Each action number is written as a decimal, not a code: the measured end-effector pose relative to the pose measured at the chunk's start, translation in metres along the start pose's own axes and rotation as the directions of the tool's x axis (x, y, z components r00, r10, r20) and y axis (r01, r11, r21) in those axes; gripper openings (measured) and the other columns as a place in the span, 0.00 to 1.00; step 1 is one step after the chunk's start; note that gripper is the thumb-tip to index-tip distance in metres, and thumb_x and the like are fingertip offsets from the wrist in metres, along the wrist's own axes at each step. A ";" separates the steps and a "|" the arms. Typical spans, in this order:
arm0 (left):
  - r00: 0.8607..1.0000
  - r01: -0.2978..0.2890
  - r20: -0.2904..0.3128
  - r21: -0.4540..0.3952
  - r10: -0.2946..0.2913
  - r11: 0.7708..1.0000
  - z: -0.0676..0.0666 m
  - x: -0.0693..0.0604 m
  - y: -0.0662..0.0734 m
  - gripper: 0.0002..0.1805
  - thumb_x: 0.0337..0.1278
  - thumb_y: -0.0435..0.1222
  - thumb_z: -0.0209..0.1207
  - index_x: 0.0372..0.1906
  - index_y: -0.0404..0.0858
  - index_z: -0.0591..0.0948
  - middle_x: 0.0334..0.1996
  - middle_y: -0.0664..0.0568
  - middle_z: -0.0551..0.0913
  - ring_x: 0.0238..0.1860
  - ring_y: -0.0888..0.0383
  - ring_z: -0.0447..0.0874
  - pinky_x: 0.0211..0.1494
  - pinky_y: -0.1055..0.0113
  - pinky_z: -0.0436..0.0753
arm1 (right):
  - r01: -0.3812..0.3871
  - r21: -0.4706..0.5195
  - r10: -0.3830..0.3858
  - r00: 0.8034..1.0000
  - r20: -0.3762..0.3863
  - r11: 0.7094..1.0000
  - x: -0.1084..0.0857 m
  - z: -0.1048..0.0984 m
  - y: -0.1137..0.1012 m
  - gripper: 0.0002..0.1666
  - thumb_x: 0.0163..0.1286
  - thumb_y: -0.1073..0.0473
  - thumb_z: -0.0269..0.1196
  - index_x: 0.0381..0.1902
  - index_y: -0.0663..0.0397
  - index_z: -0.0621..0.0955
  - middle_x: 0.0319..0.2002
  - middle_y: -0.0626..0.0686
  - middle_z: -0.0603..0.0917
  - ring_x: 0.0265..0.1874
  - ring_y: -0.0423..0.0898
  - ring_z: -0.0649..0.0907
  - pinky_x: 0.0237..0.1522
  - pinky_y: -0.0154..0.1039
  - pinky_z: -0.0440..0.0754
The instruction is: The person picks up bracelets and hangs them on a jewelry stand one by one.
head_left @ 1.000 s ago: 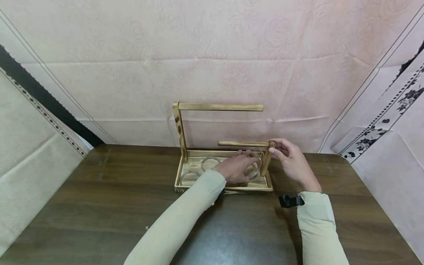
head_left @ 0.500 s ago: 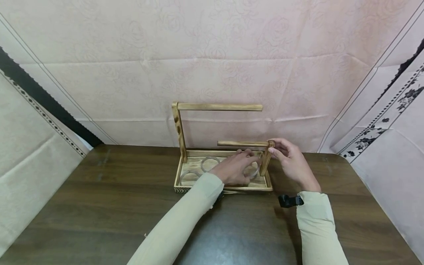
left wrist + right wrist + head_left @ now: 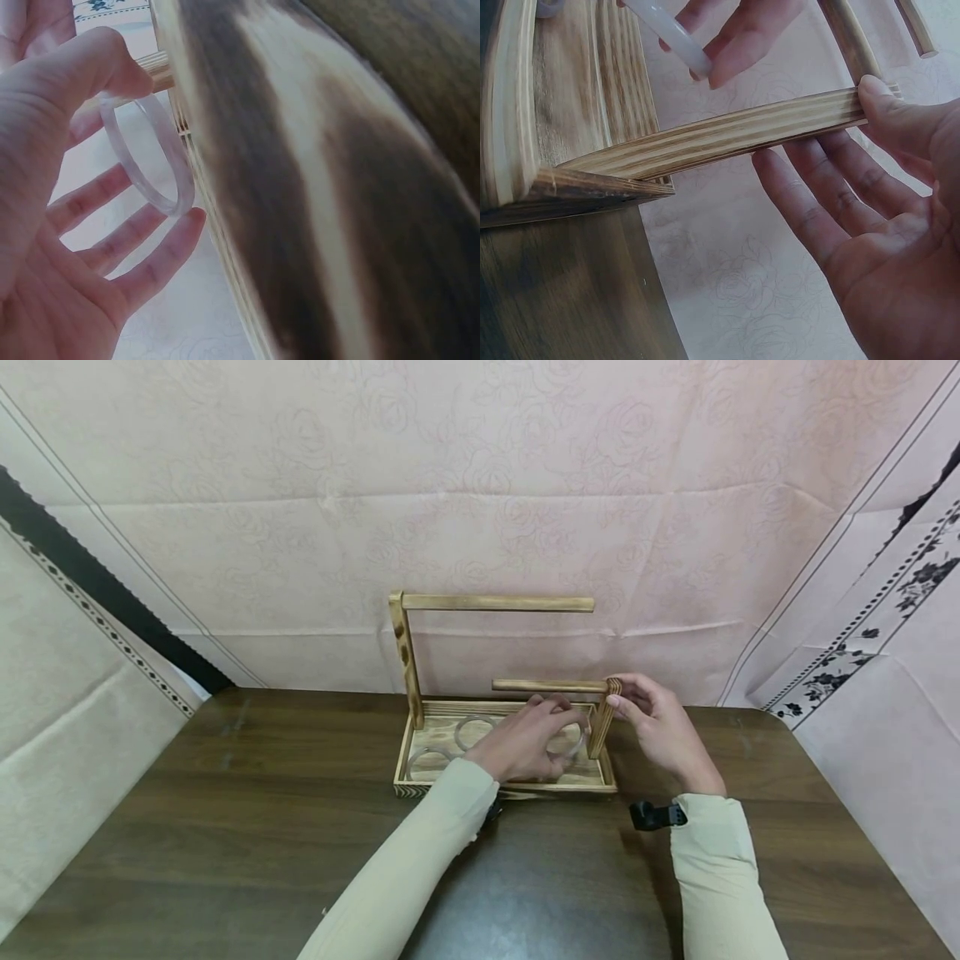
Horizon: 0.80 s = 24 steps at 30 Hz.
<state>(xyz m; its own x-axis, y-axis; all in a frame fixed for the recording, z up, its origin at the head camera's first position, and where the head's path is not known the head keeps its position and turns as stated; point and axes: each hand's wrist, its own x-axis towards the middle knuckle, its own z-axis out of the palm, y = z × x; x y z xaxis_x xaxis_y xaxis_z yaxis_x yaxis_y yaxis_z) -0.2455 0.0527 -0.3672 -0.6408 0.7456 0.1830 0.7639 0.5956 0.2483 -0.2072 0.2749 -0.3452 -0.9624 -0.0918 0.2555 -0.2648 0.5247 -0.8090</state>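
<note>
My left hand (image 3: 525,742) is over the right part of a wooden tray stand (image 3: 558,788). Between thumb and index finger it pinches a translucent whitish bangle (image 3: 178,161); in the left wrist view the other fingers spread behind the ring. In the right wrist view that bangle (image 3: 676,41) hangs tilted above the tray. My right hand (image 3: 663,727) grips the top of the stand's short upright post (image 3: 727,135), thumb on one side and fingers on the other. A short bar (image 3: 547,685) runs left from this post, its end free. Two more bangles, one at the back (image 3: 474,718), lie in the tray's left part.
A taller post (image 3: 407,660) rises at the tray's left end, carrying a long bar (image 3: 498,602) above and behind the short one. The stand sits near the back edge of a brown wooden table (image 3: 247,827). Patterned cloth (image 3: 480,468) hangs behind.
My left hand has shifted very slightly left with the bangle, and its sleeve has swung a little to the right. The right hand still holds the post; the stand stays in place.
</note>
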 end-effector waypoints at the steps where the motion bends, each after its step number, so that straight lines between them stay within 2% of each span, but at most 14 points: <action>1: 1.000 0.006 0.003 -0.002 -0.006 1.000 0.000 -0.001 0.000 0.37 0.52 0.42 0.70 0.70 0.57 0.73 0.70 0.50 0.72 0.69 0.47 0.72 0.68 0.52 0.78 | 0.001 0.000 -0.001 1.000 -0.001 1.000 0.000 0.000 0.000 0.20 0.80 0.59 0.55 0.64 0.63 0.75 0.55 0.65 0.84 0.54 0.58 0.84 0.53 0.27 0.82; 4: 1.000 0.022 0.006 -0.011 -0.022 1.000 -0.002 -0.004 -0.001 0.41 0.50 0.41 0.71 0.72 0.57 0.70 0.71 0.50 0.71 0.71 0.48 0.71 0.70 0.52 0.76 | -0.001 0.003 0.001 1.000 0.001 1.000 0.000 0.000 0.000 0.20 0.80 0.58 0.55 0.64 0.62 0.75 0.55 0.65 0.83 0.55 0.58 0.84 0.51 0.23 0.80; 6: 1.000 0.028 -0.002 -0.018 -0.028 0.999 -0.002 -0.006 -0.002 0.42 0.49 0.41 0.71 0.73 0.57 0.70 0.71 0.50 0.71 0.71 0.50 0.71 0.74 0.52 0.72 | -0.003 0.001 0.003 1.000 0.003 1.000 0.000 0.000 0.000 0.20 0.81 0.58 0.55 0.64 0.62 0.74 0.55 0.65 0.83 0.55 0.58 0.84 0.52 0.25 0.81; 9: 0.999 0.035 -0.025 -0.037 -0.036 0.999 -0.003 -0.010 -0.003 0.41 0.50 0.40 0.71 0.72 0.58 0.70 0.71 0.51 0.72 0.70 0.51 0.71 0.74 0.54 0.73 | -0.006 -0.005 0.006 1.000 0.005 1.000 -0.001 -0.001 -0.001 0.21 0.81 0.58 0.55 0.65 0.62 0.74 0.56 0.65 0.83 0.55 0.59 0.84 0.55 0.35 0.83; 12: 0.998 0.037 -0.050 -0.054 -0.039 0.998 -0.003 -0.013 -0.003 0.39 0.50 0.39 0.70 0.69 0.59 0.72 0.69 0.53 0.73 0.69 0.50 0.72 0.67 0.55 0.79 | -0.005 -0.019 0.005 1.000 0.002 1.000 -0.001 -0.001 -0.001 0.21 0.81 0.58 0.54 0.65 0.62 0.74 0.56 0.65 0.83 0.55 0.59 0.85 0.58 0.47 0.83; 14: 0.997 0.037 -0.061 -0.064 -0.040 0.997 -0.003 -0.015 -0.003 0.37 0.50 0.38 0.70 0.68 0.59 0.72 0.69 0.53 0.73 0.68 0.49 0.72 0.63 0.56 0.82 | -0.003 -0.026 0.003 1.000 -0.003 1.000 -0.001 -0.001 0.000 0.20 0.81 0.58 0.54 0.64 0.63 0.74 0.55 0.65 0.83 0.54 0.59 0.85 0.58 0.48 0.83; 19: 0.996 0.055 -0.066 -0.096 -0.062 0.994 -0.004 -0.021 -0.003 0.36 0.53 0.38 0.69 0.68 0.58 0.73 0.74 0.49 0.69 0.74 0.44 0.68 0.73 0.47 0.72 | 0.003 -0.028 -0.003 1.000 -0.003 1.000 0.000 0.000 0.000 0.20 0.81 0.59 0.55 0.64 0.63 0.75 0.55 0.65 0.84 0.53 0.58 0.85 0.57 0.44 0.84; 21: 0.995 0.065 -0.067 -0.109 -0.072 0.992 -0.005 -0.024 -0.003 0.36 0.53 0.38 0.69 0.68 0.58 0.73 0.75 0.49 0.68 0.76 0.45 0.66 0.78 0.45 0.63 | 0.004 -0.024 -0.004 1.000 -0.004 1.000 0.000 0.001 0.000 0.20 0.81 0.59 0.55 0.64 0.63 0.75 0.55 0.65 0.83 0.53 0.58 0.85 0.57 0.46 0.83; 24: 0.994 0.067 -0.074 -0.124 -0.076 0.990 -0.006 -0.027 -0.003 0.36 0.50 0.37 0.70 0.67 0.58 0.73 0.74 0.50 0.69 0.76 0.47 0.66 0.80 0.46 0.61 | 0.004 -0.026 -0.004 1.000 -0.009 1.000 -0.001 0.001 0.000 0.19 0.80 0.59 0.55 0.63 0.63 0.75 0.54 0.65 0.84 0.53 0.57 0.85 0.57 0.45 0.84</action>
<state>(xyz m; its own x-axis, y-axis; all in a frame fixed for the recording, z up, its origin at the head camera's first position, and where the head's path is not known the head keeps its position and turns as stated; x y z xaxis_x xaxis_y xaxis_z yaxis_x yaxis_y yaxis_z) -0.2313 0.0293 -0.3672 -0.7011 0.6738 0.2334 0.7041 0.6023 0.3762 -0.2066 0.2740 -0.3457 -0.9607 -0.0865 0.2636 -0.2670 0.5459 -0.7941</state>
